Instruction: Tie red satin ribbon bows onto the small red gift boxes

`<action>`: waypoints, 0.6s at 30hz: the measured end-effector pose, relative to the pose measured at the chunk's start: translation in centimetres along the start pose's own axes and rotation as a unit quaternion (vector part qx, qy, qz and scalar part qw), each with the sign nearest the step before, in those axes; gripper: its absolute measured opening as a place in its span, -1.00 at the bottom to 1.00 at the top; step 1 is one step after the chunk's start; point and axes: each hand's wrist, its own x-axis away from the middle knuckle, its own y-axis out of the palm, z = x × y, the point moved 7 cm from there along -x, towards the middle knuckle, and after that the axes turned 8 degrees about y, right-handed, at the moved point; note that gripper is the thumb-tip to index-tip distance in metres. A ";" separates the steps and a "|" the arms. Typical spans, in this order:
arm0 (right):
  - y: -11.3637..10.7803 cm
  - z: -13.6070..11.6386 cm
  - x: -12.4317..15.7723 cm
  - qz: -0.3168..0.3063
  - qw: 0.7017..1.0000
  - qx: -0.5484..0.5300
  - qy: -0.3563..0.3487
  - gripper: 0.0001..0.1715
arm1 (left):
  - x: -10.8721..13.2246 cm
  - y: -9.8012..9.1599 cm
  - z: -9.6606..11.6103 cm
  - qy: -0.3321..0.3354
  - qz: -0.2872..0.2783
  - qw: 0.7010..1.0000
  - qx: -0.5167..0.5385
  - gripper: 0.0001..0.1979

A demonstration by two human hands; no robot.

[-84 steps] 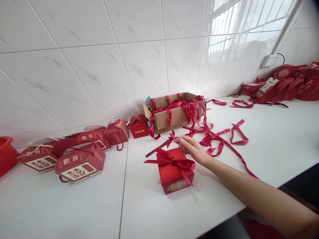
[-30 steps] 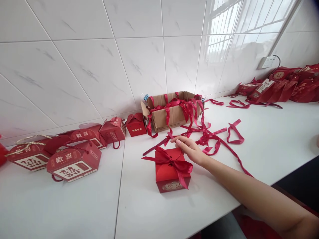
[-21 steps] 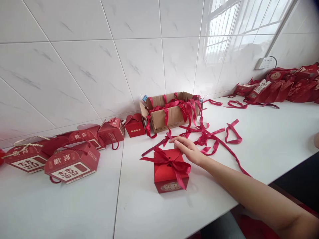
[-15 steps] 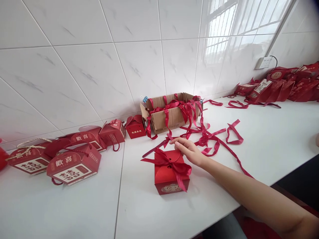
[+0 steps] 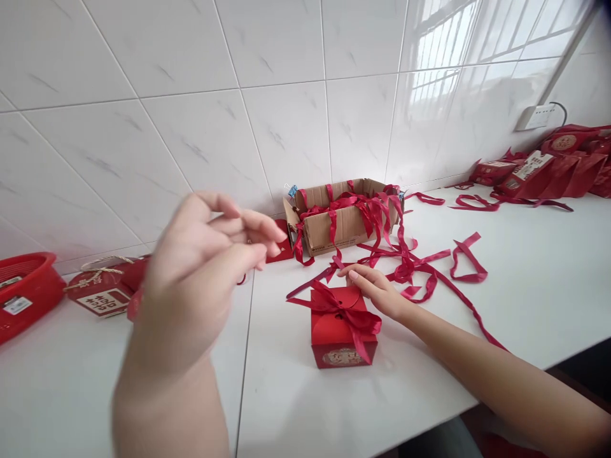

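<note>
left hand blurred, mid-air over left part of desk, fingers loosely bent, a bit apart. right hand at far right edge of red gift box, fingers close together; can't tell if they grip the ribbon end there. gift box upright, near middle, ribbon bow on top. cardboard box of ribbons behind, far side.

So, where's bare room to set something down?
Bare table: right of the triangular ribbon, to the front edge; left of the ribboned gift box, to the seam. Crowded: ribbons before the cardboard box. The left hand hides some.
</note>
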 end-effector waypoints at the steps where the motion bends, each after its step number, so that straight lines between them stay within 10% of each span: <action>1: 0.0 0.0 0.1 -0.002 1.000 -0.002 0.002 -0.58 | -1.1 0.9 -0.2 -0.038 -0.001 0.998 0.050 -0.82; 13: -1.0 0.1 -0.3 -0.018 0.996 -0.077 0.033 -0.57 | -1.6 4.5 -1.3 -0.130 -0.077 0.987 0.062 -0.83; 18: -0.6 -1.4 -0.2 -0.155 0.986 0.007 -0.059 -0.50 | -1.6 5.7 -2.9 -0.094 -0.176 0.979 -0.040 -0.87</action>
